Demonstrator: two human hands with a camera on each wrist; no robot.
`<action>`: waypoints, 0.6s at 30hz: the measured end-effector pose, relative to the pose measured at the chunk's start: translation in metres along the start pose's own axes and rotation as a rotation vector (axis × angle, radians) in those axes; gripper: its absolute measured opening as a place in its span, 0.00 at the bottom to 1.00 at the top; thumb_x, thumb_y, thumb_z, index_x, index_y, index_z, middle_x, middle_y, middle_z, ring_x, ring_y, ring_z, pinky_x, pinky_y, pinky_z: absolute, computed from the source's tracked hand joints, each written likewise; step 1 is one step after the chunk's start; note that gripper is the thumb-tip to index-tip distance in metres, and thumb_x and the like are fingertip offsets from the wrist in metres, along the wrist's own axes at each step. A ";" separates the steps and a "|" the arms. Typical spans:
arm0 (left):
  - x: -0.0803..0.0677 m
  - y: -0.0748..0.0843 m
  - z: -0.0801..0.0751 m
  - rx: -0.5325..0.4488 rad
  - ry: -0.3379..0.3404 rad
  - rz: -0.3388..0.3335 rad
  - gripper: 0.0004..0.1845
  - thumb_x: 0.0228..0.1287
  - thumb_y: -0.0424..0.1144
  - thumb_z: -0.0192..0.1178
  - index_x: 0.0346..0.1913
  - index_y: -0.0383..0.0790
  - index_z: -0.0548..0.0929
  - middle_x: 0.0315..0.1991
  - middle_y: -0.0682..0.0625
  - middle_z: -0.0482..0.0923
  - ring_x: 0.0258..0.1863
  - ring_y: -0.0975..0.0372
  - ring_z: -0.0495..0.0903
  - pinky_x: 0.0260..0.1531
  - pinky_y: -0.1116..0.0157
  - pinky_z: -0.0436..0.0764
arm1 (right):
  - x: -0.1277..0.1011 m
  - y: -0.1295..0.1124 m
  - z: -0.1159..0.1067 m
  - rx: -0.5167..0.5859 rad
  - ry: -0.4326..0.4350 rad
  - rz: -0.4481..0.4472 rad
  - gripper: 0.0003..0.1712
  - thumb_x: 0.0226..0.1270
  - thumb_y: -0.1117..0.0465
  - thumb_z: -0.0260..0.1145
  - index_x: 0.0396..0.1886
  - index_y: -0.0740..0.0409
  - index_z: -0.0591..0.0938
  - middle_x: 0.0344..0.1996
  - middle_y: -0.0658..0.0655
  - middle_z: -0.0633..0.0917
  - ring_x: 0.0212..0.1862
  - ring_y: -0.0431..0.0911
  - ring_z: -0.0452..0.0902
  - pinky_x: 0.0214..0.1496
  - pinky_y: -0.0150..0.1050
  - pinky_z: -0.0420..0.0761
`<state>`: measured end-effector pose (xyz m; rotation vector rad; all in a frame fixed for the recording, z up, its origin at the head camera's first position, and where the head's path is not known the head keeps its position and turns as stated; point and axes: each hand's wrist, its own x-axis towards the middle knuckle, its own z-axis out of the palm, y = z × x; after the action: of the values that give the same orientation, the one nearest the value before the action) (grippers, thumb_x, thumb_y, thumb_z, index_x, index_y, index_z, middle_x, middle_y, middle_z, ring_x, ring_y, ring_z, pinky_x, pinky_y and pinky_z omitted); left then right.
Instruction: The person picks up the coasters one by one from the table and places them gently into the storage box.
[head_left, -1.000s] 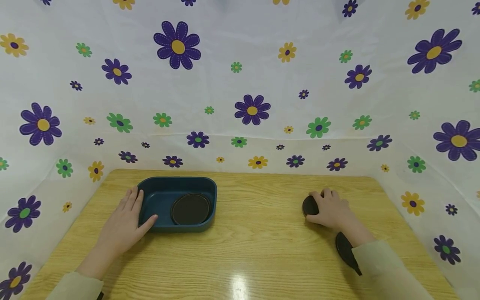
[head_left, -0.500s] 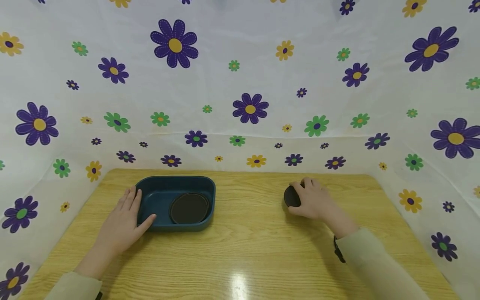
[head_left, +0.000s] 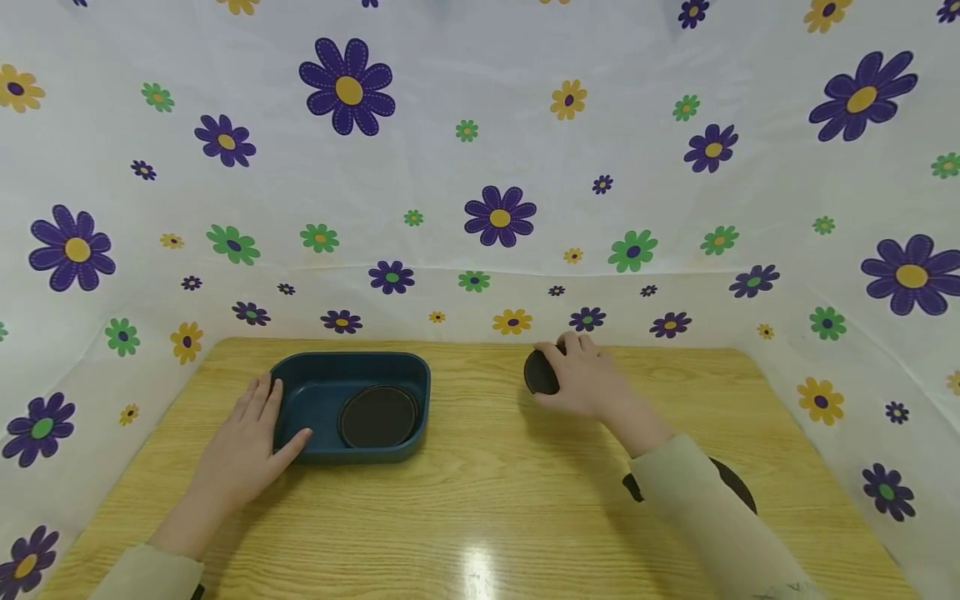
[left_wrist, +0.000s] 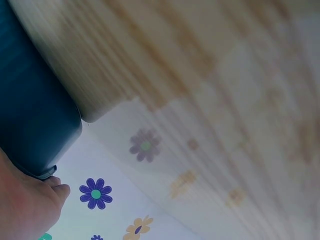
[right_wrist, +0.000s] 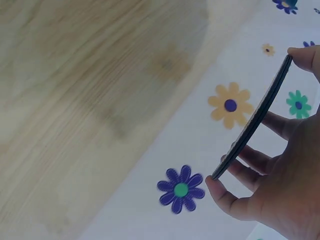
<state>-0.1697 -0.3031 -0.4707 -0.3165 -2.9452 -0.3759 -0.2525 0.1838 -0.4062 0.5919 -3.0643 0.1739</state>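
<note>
Desk (head_left: 495, 492): glossy pale wood grain, flowered cloth behind.
Tray (head_left: 352, 367): smooth dark-blue plastic, rounded corners, at 9 o'clock; a flat black disc (head_left: 378, 416) lies inside.
Change: right hand (head_left: 581, 383) has moved with its lid from 3 o'clock toward 12.
Right hand: fingertips pinch a thin black round lid (head_left: 540, 372) by its rim, tilted, above the desk.
Left hand (head_left: 243, 446): fingers straight, resting against the tray's left wall.
</note>
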 end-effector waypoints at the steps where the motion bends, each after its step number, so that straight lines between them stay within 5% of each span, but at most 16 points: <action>1: 0.000 0.000 0.000 0.001 0.000 0.001 0.53 0.78 0.64 0.54 0.83 0.23 0.50 0.84 0.25 0.45 0.85 0.34 0.46 0.82 0.35 0.54 | 0.002 -0.003 0.000 0.003 0.002 -0.004 0.48 0.61 0.38 0.71 0.78 0.52 0.71 0.66 0.70 0.73 0.67 0.66 0.69 0.60 0.68 0.80; 18: 0.001 0.000 0.000 0.001 -0.003 0.001 0.53 0.78 0.62 0.55 0.83 0.23 0.49 0.84 0.25 0.45 0.85 0.34 0.45 0.82 0.36 0.53 | 0.029 -0.049 -0.006 0.010 -0.003 -0.094 0.49 0.64 0.37 0.70 0.82 0.47 0.67 0.72 0.70 0.71 0.71 0.66 0.67 0.60 0.65 0.79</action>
<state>-0.1702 -0.3029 -0.4707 -0.3184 -2.9477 -0.3740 -0.2613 0.1283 -0.3939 0.7355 -3.0314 0.1869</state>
